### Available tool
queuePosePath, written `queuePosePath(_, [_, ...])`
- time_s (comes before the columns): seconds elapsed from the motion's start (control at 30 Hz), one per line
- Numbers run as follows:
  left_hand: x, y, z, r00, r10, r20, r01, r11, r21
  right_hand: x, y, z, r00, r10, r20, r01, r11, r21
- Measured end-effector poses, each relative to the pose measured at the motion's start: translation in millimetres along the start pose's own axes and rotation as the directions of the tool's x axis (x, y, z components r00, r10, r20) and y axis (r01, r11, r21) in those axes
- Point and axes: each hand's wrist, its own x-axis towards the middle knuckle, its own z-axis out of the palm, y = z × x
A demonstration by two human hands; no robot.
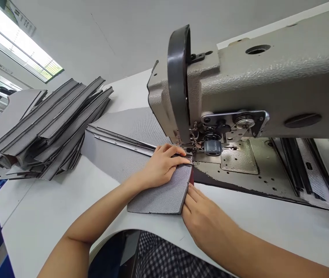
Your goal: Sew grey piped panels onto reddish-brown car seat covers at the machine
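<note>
One checked garment (164, 256) lies nearest, at six o'clock from the left hand (166, 164), below the curved edge of the white table (66, 200). The right hand (200, 218) is at five o'clock, fingers close together and bent against the side edge of the grey panel (121, 166); its thumb is hidden, so I cannot tell whether it pinches. A dark red patch (192, 177) shows just beyond its fingertips. The left hand is half open, palm down, resting on the panel beside the needle area.

The panel lies on the table, stretching toward ten o'clock, its right end at the sewing machine (239, 88), which stands at two o'clock. It looks light, padded and bendy, with a grippy woven face, unlikely to break but apt to crease. Its pale strip (124, 145) is probably stiffer; a flat palm beside that strip and fingertips along the cut edge seem the best holds.

Farther off at ten o'clock, similar pieces (57, 123) make a loose pile; beyond is a window (27, 42).
</note>
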Motion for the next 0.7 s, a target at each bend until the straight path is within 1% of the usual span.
queuePosePath(0.1, [0.4, -1.2, -1.4, 1.0, 0.017, 0.01, -0.017, 1.0, 0.0, -0.8, -4.0, -3.8, 1.0, -0.005, -0.018, 0.005, 1.0, 0.021])
queuePosePath(0.27, [1.8, -0.2, -6.1, 0.999, 0.008, 0.037, -0.008, 1.0, -0.02, 2.7, -12.0, -0.6, 0.999, 0.02, -0.049, -0.018, 0.999, 0.032])
queuePosePath(0.43, [-1.7, 2.7, -4.1, 1.0, 0.001, 0.023, 0.001, 0.998, -0.067, 4.0, -14.4, 0.2, 0.998, 0.014, -0.054, -0.013, 1.0, 0.008])
queuePosePath(0.6, [-4.1, 1.6, -0.9, 1.0, 0.005, 0.015, -0.004, 0.997, -0.074, 5.7, -13.3, -0.7, 0.999, 0.008, -0.045, -0.008, 1.0, -0.007])
queuePosePath(0.7, [-2.5, -1.4, 1.2, 0.999, 0.023, -0.022, -0.024, 0.998, -0.063, 9.7, -10.4, -0.4, 0.998, 0.028, -0.057, -0.029, 1.0, -0.006])
